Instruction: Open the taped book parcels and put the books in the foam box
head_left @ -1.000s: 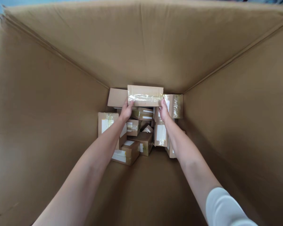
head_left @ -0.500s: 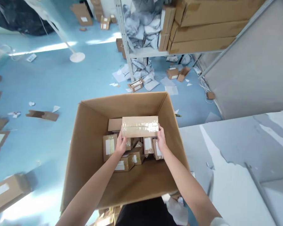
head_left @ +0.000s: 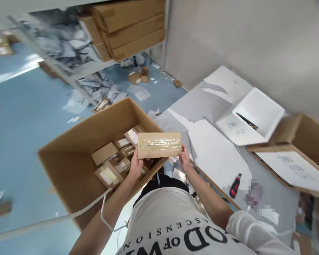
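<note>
A small cardboard box with shiny clear tape along its top is held level between my two hands. My left hand grips its left end, with the thumb at the near corner. At its right end, my right hand is closed on the side. Below and to the left stands a big open carton. Several taped parcels with white labels lie inside it. The held box is over the carton's right edge and hides part of what lies beneath.
On the right, a worktable bears a red and black utility knife, a white foam box and an open carton. A shelf with long boxes is at the back. A white cable crosses the lower left.
My view has turned to the right, bringing the worktable in. The small box, still between both hands, has shifted from over the carton's middle to its right edge.
</note>
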Action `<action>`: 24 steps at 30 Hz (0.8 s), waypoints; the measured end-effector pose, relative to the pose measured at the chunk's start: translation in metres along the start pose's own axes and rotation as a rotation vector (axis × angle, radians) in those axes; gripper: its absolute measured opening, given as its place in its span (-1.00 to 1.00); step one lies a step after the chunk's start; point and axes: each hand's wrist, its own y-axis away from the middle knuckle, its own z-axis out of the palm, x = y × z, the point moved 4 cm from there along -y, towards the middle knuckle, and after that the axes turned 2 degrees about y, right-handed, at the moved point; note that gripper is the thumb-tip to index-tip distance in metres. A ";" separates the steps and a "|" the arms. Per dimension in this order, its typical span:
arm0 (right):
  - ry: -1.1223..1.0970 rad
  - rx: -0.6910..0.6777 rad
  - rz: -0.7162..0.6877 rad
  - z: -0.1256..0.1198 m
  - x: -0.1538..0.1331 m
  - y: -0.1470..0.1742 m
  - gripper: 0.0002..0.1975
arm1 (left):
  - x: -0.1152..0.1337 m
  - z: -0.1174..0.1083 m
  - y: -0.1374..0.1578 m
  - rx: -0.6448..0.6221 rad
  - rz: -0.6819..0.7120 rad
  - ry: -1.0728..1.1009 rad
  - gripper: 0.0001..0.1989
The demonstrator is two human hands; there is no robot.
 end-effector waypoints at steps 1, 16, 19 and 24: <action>-0.011 0.066 -0.008 -0.015 0.001 0.008 -0.21 | 0.000 0.016 -0.006 -0.058 0.007 0.023 -0.03; -0.065 0.848 0.000 -0.251 0.033 0.118 -0.34 | -0.030 0.310 -0.031 -0.830 -0.010 0.020 -0.03; -0.085 0.859 0.057 -0.280 0.048 0.122 -0.37 | -0.047 0.347 -0.030 -0.885 -0.055 -0.023 -0.04; -0.113 0.827 0.132 -0.311 0.073 0.115 -0.39 | -0.069 0.377 -0.032 -0.955 -0.088 -0.191 -0.06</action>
